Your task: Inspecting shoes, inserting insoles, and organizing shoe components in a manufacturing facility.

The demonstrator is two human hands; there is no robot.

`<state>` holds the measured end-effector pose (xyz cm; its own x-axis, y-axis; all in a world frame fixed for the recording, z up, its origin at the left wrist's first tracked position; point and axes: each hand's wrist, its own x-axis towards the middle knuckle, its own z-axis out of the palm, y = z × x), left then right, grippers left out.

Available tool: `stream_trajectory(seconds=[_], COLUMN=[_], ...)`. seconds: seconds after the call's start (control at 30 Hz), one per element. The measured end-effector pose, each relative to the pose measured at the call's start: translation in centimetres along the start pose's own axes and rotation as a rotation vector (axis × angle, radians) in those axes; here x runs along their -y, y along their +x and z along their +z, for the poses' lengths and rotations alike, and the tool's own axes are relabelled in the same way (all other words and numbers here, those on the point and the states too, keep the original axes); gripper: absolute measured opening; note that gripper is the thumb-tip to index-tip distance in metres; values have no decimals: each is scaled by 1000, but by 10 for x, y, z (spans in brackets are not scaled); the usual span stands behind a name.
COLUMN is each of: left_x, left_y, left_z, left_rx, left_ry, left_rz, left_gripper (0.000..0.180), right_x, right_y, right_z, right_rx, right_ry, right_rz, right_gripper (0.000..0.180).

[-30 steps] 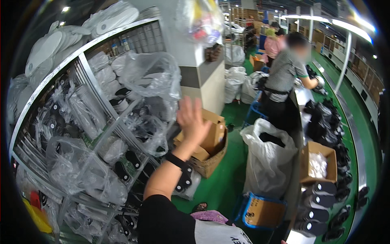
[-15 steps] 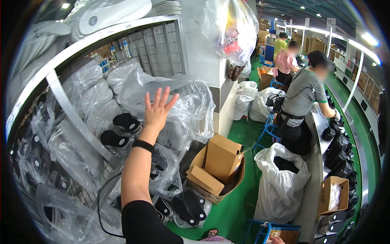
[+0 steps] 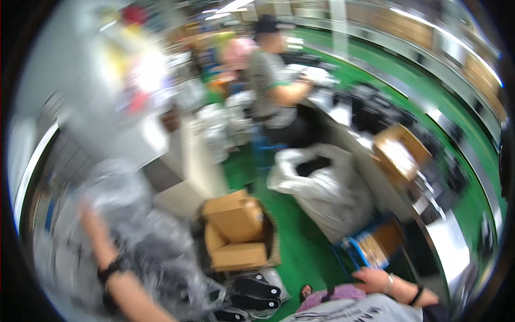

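My left hand point(image 3: 92, 219) is stretched out over a heap of clear plastic bags point(image 3: 115, 185) at the left, its fingers smeared by motion. No held thing can be made out in it. Dark shoe insoles point(image 3: 255, 292) with small white round labels lie in plastic below the heap. At the lower right, my right hand point(image 3: 373, 280) is beside the blue stool point(image 3: 370, 257), above my pink checkered clothing point(image 3: 338, 294). Its fingers are loosely bent and apart, with nothing seen in them.
An open carton point(image 3: 272, 236) with brown boxes inside stands on the green floor. Behind it are a pale pillar point(image 3: 185, 182) and a white sack point(image 3: 332, 188). A small carton point(image 3: 399, 153) and black shoes line the workbench. A co-worker point(image 3: 273, 80) in stripes works farther back.
The view has swung to the right, so the plastic bags and co-workers sit farther left. My left arm is lower and farther left in view. My right hand and forearm have come into view.
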<state>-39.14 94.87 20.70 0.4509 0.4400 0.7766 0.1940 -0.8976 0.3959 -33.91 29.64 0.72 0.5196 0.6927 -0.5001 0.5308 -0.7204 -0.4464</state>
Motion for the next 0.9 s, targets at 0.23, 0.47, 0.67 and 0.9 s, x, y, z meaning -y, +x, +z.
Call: stream_trajectory(seconds=[0.23,0.47,0.67,0.9], left_x=[-320,-516,-676,-877], left_y=[-14,-81,-204,-365], left_z=[177,166,121,200], left_rx=[835,1462,1253,1280], left_ry=[-1146,-1720,-1440,-1128], left_rz=[23,-230,147,1280], left_gripper=[18,16,12,25], right_x=[-10,-65,-152,-316], right_y=[9,-121,-244,-293], right_z=[-30,-43,-8,89], right_rx=[-398,-756,-1031,-973], right_ry=[333,1534,1990,2148], right_rz=[-217,-265,-401,-77], right_gripper=[44,59,79,59])
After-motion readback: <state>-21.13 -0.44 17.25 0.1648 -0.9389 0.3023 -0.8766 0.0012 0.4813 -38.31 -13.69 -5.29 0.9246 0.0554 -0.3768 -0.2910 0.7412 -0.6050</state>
